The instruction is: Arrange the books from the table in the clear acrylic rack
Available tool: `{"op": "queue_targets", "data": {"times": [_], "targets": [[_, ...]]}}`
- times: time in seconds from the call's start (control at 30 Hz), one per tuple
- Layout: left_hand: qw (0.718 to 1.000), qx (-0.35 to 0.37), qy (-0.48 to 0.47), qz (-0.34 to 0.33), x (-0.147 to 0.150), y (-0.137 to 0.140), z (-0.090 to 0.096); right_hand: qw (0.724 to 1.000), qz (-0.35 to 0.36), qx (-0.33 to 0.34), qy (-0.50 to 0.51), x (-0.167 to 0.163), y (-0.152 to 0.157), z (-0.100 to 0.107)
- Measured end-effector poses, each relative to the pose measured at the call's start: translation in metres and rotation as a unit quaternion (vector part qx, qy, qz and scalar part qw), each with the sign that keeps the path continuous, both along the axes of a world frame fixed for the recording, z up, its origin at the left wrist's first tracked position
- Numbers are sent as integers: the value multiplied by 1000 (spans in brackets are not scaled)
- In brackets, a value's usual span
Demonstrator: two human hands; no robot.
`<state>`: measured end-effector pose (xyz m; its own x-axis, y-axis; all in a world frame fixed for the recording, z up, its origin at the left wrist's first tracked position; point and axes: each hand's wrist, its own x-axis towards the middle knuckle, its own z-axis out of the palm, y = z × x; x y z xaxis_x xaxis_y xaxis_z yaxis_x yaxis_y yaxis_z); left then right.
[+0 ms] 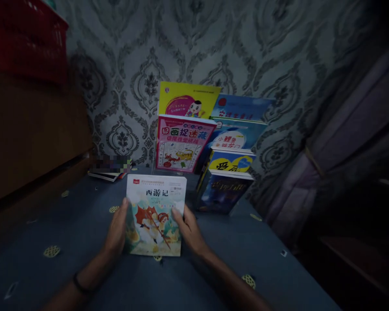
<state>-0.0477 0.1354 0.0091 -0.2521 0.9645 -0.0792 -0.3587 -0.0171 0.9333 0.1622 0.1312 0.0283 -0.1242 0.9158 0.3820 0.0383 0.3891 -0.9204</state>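
Note:
Between my two hands I hold a white-topped paperback book [154,220], its illustrated front cover facing me and nearly upright. My left hand [117,226] grips its left edge. On the opposite edge is my right hand [189,226], with the thumb lying over the cover; the other fingers are mostly hidden behind the book. Just beyond stand two columns of books. The left column has a pink book [184,142] in front of a yellow book [188,99]. In the right column a dark blue book [225,192] is frontmost, with several more behind it.
A small pile of books [110,169] lies at the back left on the dark blue patterned cloth [84,216]. Brown furniture [32,134] carrying a red basket [26,39] borders the left side. Patterned wallpaper [123,86] is behind, and a tied curtain [317,155] hangs at the right.

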Motion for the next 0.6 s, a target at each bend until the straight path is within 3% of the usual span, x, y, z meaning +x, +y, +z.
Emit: {"op": "queue_targets", "data": {"times": [0.17,0.33,0.47,0.6], "targets": [[997,-35,35,55,-1,5,-5,994,48,-8,-94,21,-5,7],[995,-52,25,77,8,17,-7,994,52,-29,-87,26,-1,17],[998,-44,5,55,18,27,7,994,59,-49,-72,30,4,27],[999,-40,-11,32,25,43,32,994,63,-68,-56,41,11,43]]}}
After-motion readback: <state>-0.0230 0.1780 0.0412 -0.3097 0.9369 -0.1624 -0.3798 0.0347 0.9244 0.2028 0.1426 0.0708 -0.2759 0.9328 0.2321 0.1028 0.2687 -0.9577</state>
